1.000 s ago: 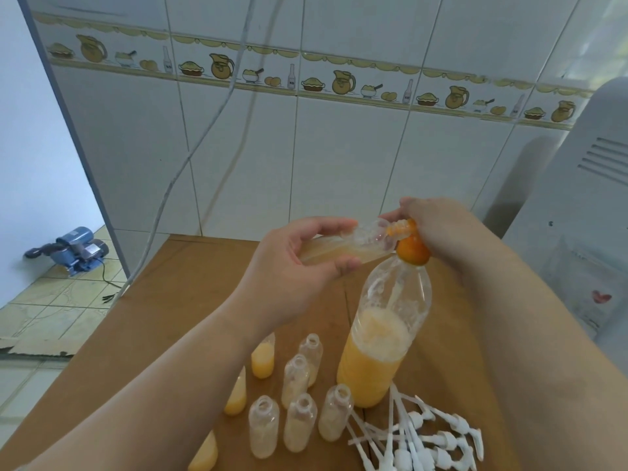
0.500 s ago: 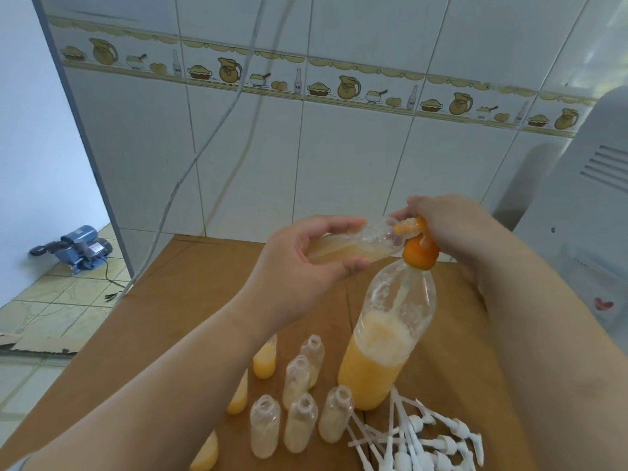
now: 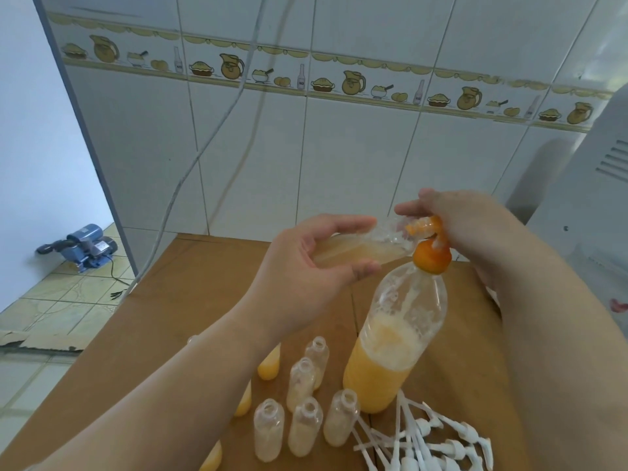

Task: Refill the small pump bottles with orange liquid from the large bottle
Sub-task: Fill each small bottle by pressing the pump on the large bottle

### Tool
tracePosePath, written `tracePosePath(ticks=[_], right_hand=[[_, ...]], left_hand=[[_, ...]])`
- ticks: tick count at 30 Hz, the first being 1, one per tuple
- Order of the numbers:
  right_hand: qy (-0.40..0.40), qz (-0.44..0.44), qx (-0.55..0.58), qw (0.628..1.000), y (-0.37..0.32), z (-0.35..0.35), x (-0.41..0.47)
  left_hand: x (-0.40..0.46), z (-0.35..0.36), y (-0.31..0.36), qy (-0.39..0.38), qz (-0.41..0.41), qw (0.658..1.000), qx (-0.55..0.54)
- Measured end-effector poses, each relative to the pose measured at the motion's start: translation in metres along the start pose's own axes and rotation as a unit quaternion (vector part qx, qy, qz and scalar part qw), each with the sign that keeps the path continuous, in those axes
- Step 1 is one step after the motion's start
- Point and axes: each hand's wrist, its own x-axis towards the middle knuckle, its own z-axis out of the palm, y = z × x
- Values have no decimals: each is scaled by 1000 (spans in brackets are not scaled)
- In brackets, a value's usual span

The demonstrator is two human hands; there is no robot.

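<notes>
Left hand (image 3: 307,270) grips a small clear bottle (image 3: 360,248) lying on its side, thumb beneath, fingers curled over the top. A thin layer of pale orange liquid lies along its lower wall. Its mouth points right, meeting an orange funnel (image 3: 431,253) seated in the neck of the large bottle (image 3: 396,341).

Right hand (image 3: 465,226) at the funnel, fingers pinching around its rim and the small bottle's mouth; exact contact unclear.

Large bottle stands upright on the brown counter (image 3: 153,334), right of centre. Lower part holds orange liquid, foam above, drips on the inner wall.

Near the large bottle's base, to its left: a cluster of open small pump bottles (image 3: 304,426), uncapped, mostly near empty with pale residue. Further left, partly behind the left forearm, a few small bottles filled with orange (image 3: 269,365).

Near right: heap of white pump tops (image 3: 428,443) with dip tubes, lying loose.

Far side: white tiled wall (image 3: 356,147) with a jug-and-pie border. A cable (image 3: 204,144) hangs down it. Far left on the floor, a blue pump motor (image 3: 85,248).
</notes>
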Motion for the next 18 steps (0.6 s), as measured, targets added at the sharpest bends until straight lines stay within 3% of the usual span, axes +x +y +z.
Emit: tracePosePath(ticks=[6,12,18], right_hand=[[-2,24,21,999,-3,19,3],[-5,23,59,998,-4,10,-6],[-23,-18,1,1000,-22,-3,-3]], left_hand=[[0,-1,-10,-4,-16,1000,22],[1,-7,-3,-55,-12,990,127],[-3,-25,-7,-76,-11,979,189]])
